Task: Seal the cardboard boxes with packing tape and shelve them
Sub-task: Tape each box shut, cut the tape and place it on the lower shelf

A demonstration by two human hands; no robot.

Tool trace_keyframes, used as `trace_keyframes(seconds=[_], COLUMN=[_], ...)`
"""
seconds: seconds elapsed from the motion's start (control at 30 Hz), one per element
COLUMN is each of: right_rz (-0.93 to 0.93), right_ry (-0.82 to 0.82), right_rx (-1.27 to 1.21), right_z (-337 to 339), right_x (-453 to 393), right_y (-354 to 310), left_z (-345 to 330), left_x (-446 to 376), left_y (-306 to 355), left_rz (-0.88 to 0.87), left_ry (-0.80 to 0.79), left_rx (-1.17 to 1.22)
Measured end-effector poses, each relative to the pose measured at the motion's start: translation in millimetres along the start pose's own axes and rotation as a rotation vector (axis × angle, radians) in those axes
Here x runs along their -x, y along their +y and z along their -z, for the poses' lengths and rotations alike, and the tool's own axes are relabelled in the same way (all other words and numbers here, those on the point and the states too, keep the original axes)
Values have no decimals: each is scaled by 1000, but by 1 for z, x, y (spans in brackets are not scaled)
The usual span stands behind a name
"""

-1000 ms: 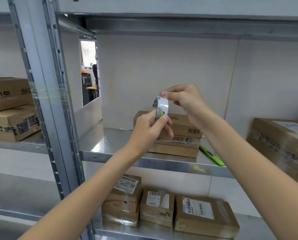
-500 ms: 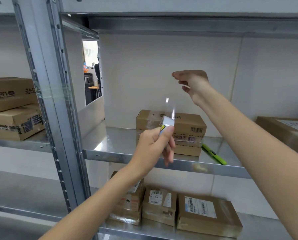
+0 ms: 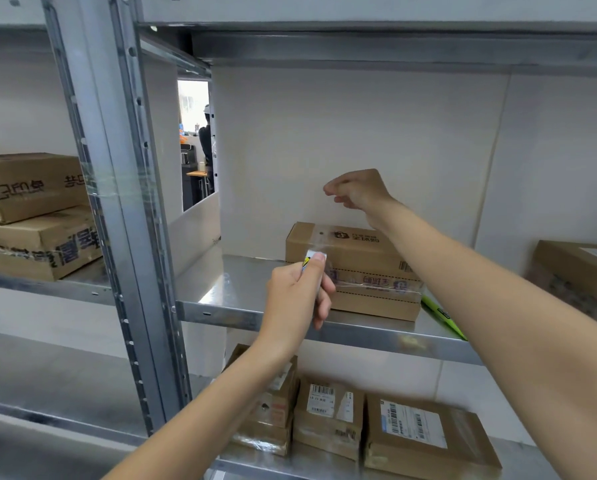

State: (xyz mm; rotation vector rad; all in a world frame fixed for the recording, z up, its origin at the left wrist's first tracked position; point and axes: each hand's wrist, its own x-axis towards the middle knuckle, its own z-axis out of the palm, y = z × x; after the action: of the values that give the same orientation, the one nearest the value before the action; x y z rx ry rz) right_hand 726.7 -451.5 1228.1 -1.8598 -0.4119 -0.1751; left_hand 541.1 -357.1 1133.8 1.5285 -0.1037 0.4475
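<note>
1. Boxes [image 3: 30,216] sit stacked two high on the far-left shelf, beyond the grey metal upright [image 3: 123,188], which has clear tape wrapped around it.
2. Left hand [image 3: 298,294] is raised in front of the middle shelf [image 3: 241,311], its fingers curled around a small tape roll [image 3: 311,258]; only the roll's white and yellow edge shows above the thumb.
3. Clear tape runs up from the roll toward the right hand, though the strip is too faint to follow all the way.
4. Cardboard box [image 3: 359,268] stands on the middle shelf just behind the left hand, with tape already across its top and front.
5. Right hand [image 3: 357,190] hovers above the box, fingers pinched together on the tape end as far as can be seen.
6. Green pen [image 3: 442,317] lies on the shelf just right of the box, partly hidden by the right forearm.
7. Three labelled parcels [image 3: 328,415] lie side by side on the lower shelf.
8. Another box [image 3: 577,282] rests at the far right of the middle shelf.
</note>
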Motion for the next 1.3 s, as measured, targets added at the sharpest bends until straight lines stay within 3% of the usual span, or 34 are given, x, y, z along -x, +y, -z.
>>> trace_keyframes(seconds=[0.3,0.53,0.67,0.83,1.0,1.17,1.3], right_rz=[-120,-203,-264,-479,-508,-534,-564], right_ry=[3,-20,-136,-368,-412,-546,-560], right_rx=[3,263,426,576,556,643,654], right_z=[-14,-21,-22,-18,-16,-16,-15], right_x=[-9,-20,-22,-23,-31,-22,-23], right_y=[25,30,26,12,14,6,8], left_z=[-4,-4,1,9,11,9,8], left_x=[-15,-15,-15,-20,-33,-37,-38], left_y=[-2,-4,-5,-9,-9,-11,-14], left_rz=[137,154,176,163,173,169,167], left_ry=[29,18,-12,-19,-175,-187,-170], left_rx=[32,27,12,-60,-162,-189,-186])
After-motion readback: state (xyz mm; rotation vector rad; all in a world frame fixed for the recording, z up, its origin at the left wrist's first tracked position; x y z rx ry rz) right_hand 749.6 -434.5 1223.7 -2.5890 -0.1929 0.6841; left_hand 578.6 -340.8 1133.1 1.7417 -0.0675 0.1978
